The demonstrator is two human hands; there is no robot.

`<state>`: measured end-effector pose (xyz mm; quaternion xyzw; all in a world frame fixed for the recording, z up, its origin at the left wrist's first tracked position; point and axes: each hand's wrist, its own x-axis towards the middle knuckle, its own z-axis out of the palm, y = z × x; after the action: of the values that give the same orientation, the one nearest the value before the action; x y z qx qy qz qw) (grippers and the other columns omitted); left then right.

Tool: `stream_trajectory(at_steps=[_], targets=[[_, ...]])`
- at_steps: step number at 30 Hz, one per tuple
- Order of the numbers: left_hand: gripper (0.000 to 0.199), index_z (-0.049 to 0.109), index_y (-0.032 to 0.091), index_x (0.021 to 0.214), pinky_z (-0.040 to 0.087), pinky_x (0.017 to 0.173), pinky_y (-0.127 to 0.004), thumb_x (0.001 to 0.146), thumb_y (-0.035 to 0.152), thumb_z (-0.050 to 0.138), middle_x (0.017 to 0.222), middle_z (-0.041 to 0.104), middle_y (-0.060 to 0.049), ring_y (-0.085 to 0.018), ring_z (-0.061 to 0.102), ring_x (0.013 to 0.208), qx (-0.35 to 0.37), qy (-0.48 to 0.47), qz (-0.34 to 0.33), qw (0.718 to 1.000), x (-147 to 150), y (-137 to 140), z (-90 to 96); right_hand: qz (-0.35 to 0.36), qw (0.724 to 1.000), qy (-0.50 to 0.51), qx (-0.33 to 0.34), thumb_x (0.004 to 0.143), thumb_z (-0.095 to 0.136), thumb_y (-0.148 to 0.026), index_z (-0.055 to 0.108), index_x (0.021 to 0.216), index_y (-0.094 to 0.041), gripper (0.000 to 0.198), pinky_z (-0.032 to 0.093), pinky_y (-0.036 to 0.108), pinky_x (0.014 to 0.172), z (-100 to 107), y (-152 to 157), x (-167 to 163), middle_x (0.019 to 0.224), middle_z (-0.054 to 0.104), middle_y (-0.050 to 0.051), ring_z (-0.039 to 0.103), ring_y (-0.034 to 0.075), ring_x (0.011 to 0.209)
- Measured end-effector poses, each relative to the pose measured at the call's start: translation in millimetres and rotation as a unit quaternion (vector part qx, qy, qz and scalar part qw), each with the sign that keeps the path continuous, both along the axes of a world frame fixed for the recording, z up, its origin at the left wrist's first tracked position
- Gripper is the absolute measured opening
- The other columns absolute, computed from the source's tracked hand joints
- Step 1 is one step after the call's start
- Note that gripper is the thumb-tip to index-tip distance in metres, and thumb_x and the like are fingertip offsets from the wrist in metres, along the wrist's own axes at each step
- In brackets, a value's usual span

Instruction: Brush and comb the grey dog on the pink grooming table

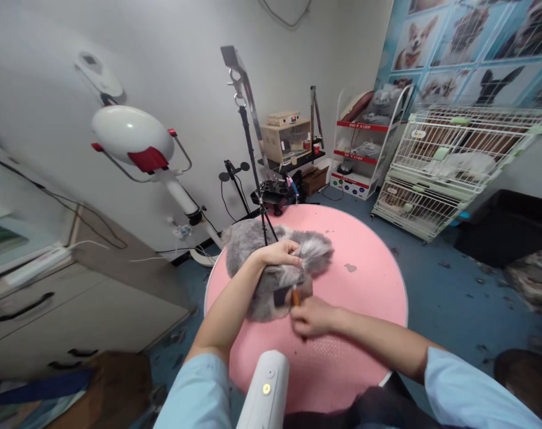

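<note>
A grey, long-haired animal (248, 247) lies on the round pink grooming table (364, 280); its head is hard to make out. My left hand (280, 253) is closed on the animal's fur, near a pale tuft at its middle. In my right hand (313, 317) is a slicker brush (282, 297) with a dark head and an orange part near the grip. The brush head is against or very close to the fur below my left hand, slightly blurred. Black straps (248, 137) run down from a grooming arm to the animal.
A white nozzle-shaped device (266, 387) rises at the table's near edge. Left stands a white and red lamp-like machine (134, 134) on a post. A black tool tray (275, 193) sits beyond the table. Behind are a shelf rack (363, 141) and stacked cages (449, 155).
</note>
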<state>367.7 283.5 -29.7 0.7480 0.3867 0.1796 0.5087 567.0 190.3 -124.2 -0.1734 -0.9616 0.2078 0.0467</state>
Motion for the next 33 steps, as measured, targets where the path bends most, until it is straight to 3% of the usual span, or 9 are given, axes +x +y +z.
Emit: stream_trajectory(at_steps=[2,7,12,15,17,21,25,30,33], targets=[[0.061,0.040,0.018,0.060,0.022,0.051,-0.022,0.067,0.066,0.078,0.058,0.036,0.007,-0.007,0.032,0.055,-0.009,-0.003,-0.015,1.000,-1.9,-0.7,1.6,0.055,0.998,-0.005,-0.021,0.082,0.064,-0.028,0.067,0.071,-0.021,0.013,0.034,0.025,0.057,-5.2,-2.6,-2.6,0.062,0.066,0.000,0.053,0.014,0.058],[0.062,0.039,0.019,0.060,0.019,0.050,-0.022,0.067,0.066,0.078,0.057,0.034,0.007,-0.006,0.029,0.054,-0.007,-0.008,-0.023,1.000,-6.1,-2.1,3.9,-0.034,0.997,0.012,0.062,0.087,0.058,-0.026,0.069,0.077,-0.019,0.016,0.035,0.028,0.059,-4.6,2.1,-6.8,0.074,0.071,0.005,0.057,0.016,0.063],[0.062,0.041,0.018,0.060,0.022,0.052,-0.022,0.067,0.068,0.077,0.058,0.037,0.006,-0.007,0.032,0.055,-0.018,-0.008,-0.026,0.999,-8.8,-4.1,4.0,0.074,0.996,-0.017,0.046,0.084,0.062,-0.032,0.068,0.074,-0.021,0.017,0.036,0.027,0.059,-2.6,5.4,-7.5,0.072,0.070,0.003,0.057,0.017,0.065],[0.063,0.039,0.018,0.059,0.020,0.051,-0.022,0.066,0.066,0.079,0.056,0.033,0.007,-0.006,0.029,0.054,-0.005,-0.005,-0.015,1.000,-9.0,-4.7,3.8,0.015,0.996,0.004,0.091,0.087,0.057,-0.029,0.069,0.077,-0.019,0.018,0.038,0.028,0.063,-1.9,6.6,-6.7,0.085,0.073,0.008,0.060,0.018,0.073],[0.063,0.039,0.019,0.058,0.018,0.050,-0.022,0.065,0.066,0.080,0.056,0.033,0.007,-0.006,0.028,0.053,0.000,0.004,-0.018,1.000,-8.4,-4.6,3.8,0.017,0.997,-0.032,0.069,0.087,0.057,-0.029,0.070,0.079,-0.020,0.017,0.037,0.027,0.062,-2.0,4.0,-5.7,0.078,0.071,0.004,0.059,0.017,0.069],[0.063,0.038,0.019,0.059,0.020,0.051,-0.022,0.067,0.066,0.078,0.056,0.034,0.007,-0.006,0.029,0.054,-0.008,0.003,-0.020,1.000,-6.8,-3.7,4.3,0.104,0.994,-0.037,0.010,0.084,0.064,-0.035,0.070,0.078,-0.023,0.015,0.036,0.026,0.060,-0.5,-2.5,-1.8,0.070,0.069,0.000,0.057,0.016,0.066],[0.063,0.037,0.019,0.059,0.019,0.050,-0.022,0.066,0.065,0.079,0.056,0.032,0.008,-0.006,0.027,0.053,-0.003,0.006,-0.019,1.000,-6.1,-3.2,4.1,-0.016,0.997,-0.017,0.069,0.088,0.056,-0.027,0.071,0.082,-0.018,0.018,0.035,0.027,0.060,-0.5,-0.2,0.4,0.080,0.073,0.006,0.057,0.016,0.066],[0.062,0.038,0.019,0.058,0.020,0.051,-0.022,0.066,0.065,0.079,0.056,0.033,0.007,-0.006,0.029,0.053,-0.011,0.010,-0.006,1.000,-6.6,-3.6,3.2,0.103,0.994,-0.045,0.004,0.083,0.064,-0.033,0.069,0.074,-0.021,0.015,0.031,0.026,0.056,-13.0,-8.9,0.2,0.065,0.068,0.000,0.053,0.015,0.059],[0.061,0.038,0.019,0.058,0.021,0.051,-0.022,0.066,0.064,0.079,0.056,0.032,0.007,-0.006,0.028,0.054,-0.010,0.013,-0.006,1.000,-5.2,-3.2,3.2,-0.001,0.999,-0.006,0.036,0.087,0.058,-0.029,0.070,0.078,-0.019,0.018,0.033,0.028,0.059,-10.0,-7.3,-0.8,0.075,0.071,0.005,0.056,0.016,0.062]])
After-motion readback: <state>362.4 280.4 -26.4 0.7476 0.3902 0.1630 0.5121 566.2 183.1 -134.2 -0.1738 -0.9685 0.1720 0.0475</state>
